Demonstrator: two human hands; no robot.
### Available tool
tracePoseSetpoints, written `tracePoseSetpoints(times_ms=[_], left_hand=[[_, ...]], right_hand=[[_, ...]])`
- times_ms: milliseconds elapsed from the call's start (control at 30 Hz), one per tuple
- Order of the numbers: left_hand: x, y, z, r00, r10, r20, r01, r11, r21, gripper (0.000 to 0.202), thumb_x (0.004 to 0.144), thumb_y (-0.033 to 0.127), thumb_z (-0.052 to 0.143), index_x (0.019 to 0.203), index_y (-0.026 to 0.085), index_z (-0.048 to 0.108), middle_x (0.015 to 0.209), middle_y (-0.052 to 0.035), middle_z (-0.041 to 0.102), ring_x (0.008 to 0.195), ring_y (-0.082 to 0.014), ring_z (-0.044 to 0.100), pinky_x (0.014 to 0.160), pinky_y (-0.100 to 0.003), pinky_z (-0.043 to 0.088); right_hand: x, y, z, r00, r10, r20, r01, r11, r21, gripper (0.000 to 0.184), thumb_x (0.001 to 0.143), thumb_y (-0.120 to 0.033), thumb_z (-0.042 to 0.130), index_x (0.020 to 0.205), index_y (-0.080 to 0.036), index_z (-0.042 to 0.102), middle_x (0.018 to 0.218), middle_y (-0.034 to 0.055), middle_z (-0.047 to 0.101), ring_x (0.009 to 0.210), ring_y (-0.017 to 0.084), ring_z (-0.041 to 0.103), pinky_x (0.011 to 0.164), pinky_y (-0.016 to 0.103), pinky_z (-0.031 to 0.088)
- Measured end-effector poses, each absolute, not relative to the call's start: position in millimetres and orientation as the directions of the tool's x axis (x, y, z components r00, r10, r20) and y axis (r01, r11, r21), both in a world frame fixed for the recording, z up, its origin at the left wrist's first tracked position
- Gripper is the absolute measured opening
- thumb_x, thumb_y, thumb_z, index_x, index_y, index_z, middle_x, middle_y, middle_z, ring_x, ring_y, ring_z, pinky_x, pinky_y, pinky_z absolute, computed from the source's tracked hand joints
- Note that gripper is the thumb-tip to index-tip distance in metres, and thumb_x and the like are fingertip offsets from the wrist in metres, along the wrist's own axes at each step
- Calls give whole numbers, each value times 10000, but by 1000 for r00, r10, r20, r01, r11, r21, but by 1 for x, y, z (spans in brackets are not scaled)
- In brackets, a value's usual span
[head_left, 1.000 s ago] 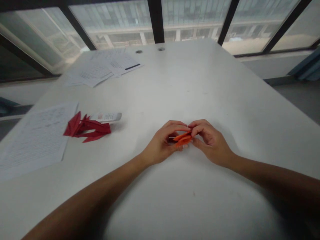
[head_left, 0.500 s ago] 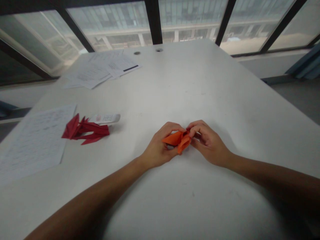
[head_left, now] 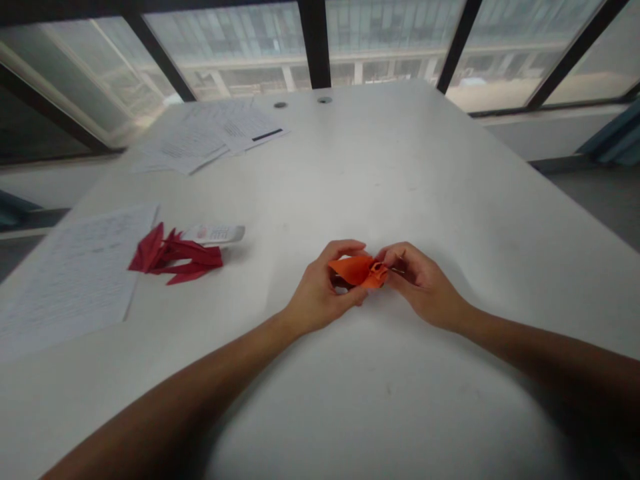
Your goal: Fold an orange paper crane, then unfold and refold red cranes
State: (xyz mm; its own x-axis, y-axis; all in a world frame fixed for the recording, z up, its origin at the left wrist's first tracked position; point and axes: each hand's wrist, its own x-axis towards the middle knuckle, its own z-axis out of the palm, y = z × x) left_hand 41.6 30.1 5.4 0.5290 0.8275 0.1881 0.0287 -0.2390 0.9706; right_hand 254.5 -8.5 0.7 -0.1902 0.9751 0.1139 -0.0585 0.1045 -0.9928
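Head view: folded orange paper clenched between left grip and right grip, long axis 9 to 3 o'clock, point nearer left grip.

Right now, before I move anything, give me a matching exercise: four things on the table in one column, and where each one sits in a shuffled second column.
Things:
1. orange folded paper
2. red folded paper
3. white labelled item
4. printed sheet

Places:
A. on the table, just right of the printed sheet
B. flat at the table's left side
C. pinched between the left hand and right hand
D. just behind the red folded paper

Pairs: 1-C, 2-A, 3-D, 4-B
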Motion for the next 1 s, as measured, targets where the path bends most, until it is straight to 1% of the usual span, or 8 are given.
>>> tracePoseSetpoints(times_ms=[100,267,467,633,800,867,933,1000], left_hand=[[43,29,5,503,852,144,-4,-165,986,643,853,259,794,1399,274,456,1206,-90,706,768,-141,707,630,-261,623],[43,32,6,480,868,128,79,-188,979,499,929,310,720,1381,237,523,1184,-101,748,736,-134,686,593,-233,587],[43,36,6,519,831,200,-6,-230,973,392,1003,307,617,1374,191,562,1202,-114,740,946,-169,731,873,-299,590],[44,38,4,541,834,111,-2,-131,991,463,990,318,641,1416,197,507,975,-66,757,725,-115,673,662,-222,560],[47,39,6,431,896,106,-67,-85,994,567,866,305,792,1349,271,496,1152,-50,664,631,-91,656,526,-222,567],[47,38,6,417,900,127,-88,-99,991,430,873,315,784,1220,243,539,1124,-41,658,626,-89,660,527,-224,570],[46,37,6,445,885,135,-73,-115,991,304,913,335,741,1123,211,561,990,-28,684,644,-99,663,575,-230,576],[45,36,6,477,871,120,-36,-117,992,311,907,342,751,1115,202,568,910,-24,697,709,-121,678,641,-244,585]], right_hand=[[255,-9,-1,-192,980,56,-36,50,-998,154,960,-331,689,1027,-242,583,964,19,656,836,166,649,787,337,532],[254,-10,-2,-195,980,47,-2,47,-999,175,950,-353,706,984,-233,584,883,2,650,759,149,628,721,316,512],[252,-14,0,-181,981,66,6,68,-998,158,973,-333,667,1051,-239,567,887,7,665,741,147,626,706,320,521],[253,-13,1,-194,980,36,3,37,-999,232,949,-326,698,1137,-242,591,889,0,666,746,145,638,720,319,524],[254,-11,1,-219,975,-27,40,-18,-999,278,950,-341,686,1198,-237,613,814,-18,649,706,146,636,689,314,512],[254,-11,2,-218,976,-26,38,-18,-999,254,958,-331,668,1185,-234,611,830,-10,663,705,146,638,683,315,513],[253,-11,2,-214,977,-19,38,-11,-999,224,963,-313,657,1166,-233,608,861,-1,680,711,145,642,689,316,515],[253,-12,3,-207,978,-14,44,-5,-999,195,966,-303,652,1142,-231,609,890,8,693,716,143,643,695,316,517]])
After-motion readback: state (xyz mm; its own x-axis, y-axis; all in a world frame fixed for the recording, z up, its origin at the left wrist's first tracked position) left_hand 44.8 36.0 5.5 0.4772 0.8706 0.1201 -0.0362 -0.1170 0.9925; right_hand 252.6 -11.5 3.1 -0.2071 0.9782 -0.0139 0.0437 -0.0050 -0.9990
